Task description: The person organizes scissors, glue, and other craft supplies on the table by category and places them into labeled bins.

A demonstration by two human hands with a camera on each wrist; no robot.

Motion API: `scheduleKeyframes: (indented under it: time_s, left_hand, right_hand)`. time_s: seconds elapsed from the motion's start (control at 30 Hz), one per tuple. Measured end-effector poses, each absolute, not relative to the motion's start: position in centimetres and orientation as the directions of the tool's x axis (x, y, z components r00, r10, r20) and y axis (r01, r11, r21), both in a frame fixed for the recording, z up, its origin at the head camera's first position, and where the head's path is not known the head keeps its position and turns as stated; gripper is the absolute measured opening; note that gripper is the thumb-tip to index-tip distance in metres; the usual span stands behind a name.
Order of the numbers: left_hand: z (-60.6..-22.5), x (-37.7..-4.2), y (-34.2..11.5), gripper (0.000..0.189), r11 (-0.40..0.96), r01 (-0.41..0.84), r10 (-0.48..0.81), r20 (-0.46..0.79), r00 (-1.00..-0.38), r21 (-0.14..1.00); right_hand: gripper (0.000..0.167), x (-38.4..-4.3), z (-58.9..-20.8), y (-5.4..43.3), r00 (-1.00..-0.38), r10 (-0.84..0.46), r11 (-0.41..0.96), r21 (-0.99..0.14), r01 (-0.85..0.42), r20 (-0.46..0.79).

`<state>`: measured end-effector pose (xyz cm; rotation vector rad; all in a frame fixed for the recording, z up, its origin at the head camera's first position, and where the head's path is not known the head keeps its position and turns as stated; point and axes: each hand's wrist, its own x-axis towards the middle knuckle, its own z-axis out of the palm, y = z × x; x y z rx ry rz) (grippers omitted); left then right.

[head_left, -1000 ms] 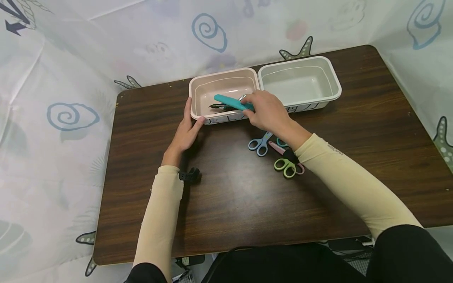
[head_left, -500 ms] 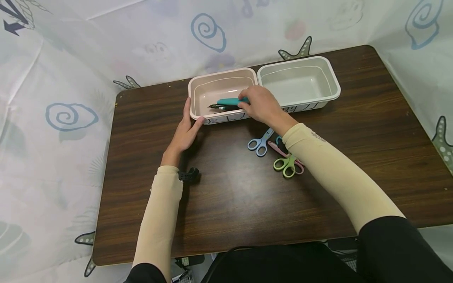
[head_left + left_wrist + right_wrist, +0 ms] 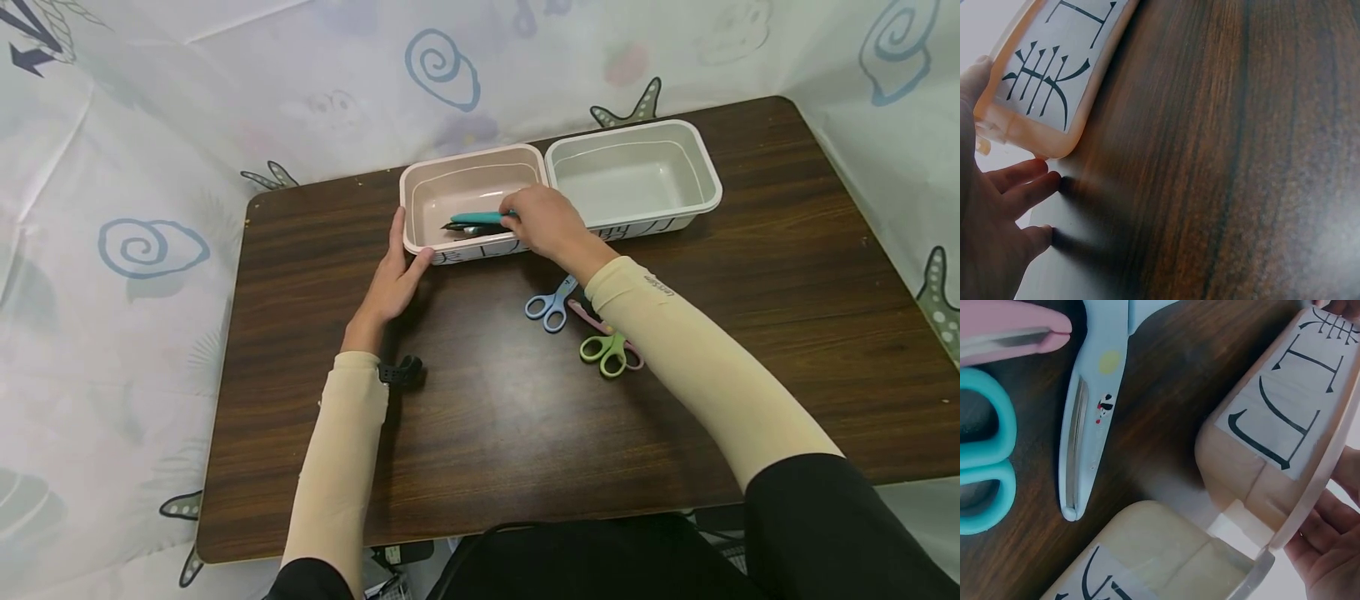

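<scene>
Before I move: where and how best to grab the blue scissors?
I'd pinch the blue scissors across both handle loops, from above, coming in from the person's side. They lie flat, loops toward the person and uncovered, blades pointing away toward the white bin.

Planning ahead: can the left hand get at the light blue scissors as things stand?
Probably yes: the left hand rests against the pink bin, and bare table lies between it and the light blue scissors' handles, which the right arm leaves uncovered.
</scene>
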<state>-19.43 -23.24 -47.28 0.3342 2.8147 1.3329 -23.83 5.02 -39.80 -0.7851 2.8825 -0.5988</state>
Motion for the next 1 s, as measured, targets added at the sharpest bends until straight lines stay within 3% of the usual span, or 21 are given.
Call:
scheduleKeyframes:
  time_s: [0.63,1.0]
  left_hand:
    - [-46.8,-19.3,-23.1,0.081,0.61,0.18,0.199,0.07,-0.977,0.772]
    - [-47.1,-19.4,-23.2,0.081,0.609,0.173,0.191,0.069,-0.979,0.774]
  right_hand:
    - [0.028,-23.4,-39.8,5.3,-0.875,-0.477,0.782,-0.415,-0.464,0.08]
    - [0.027,-20.8,-38.4,6.5,-0.883,-0.426,0.758,-0.455,-0.467,0.196]
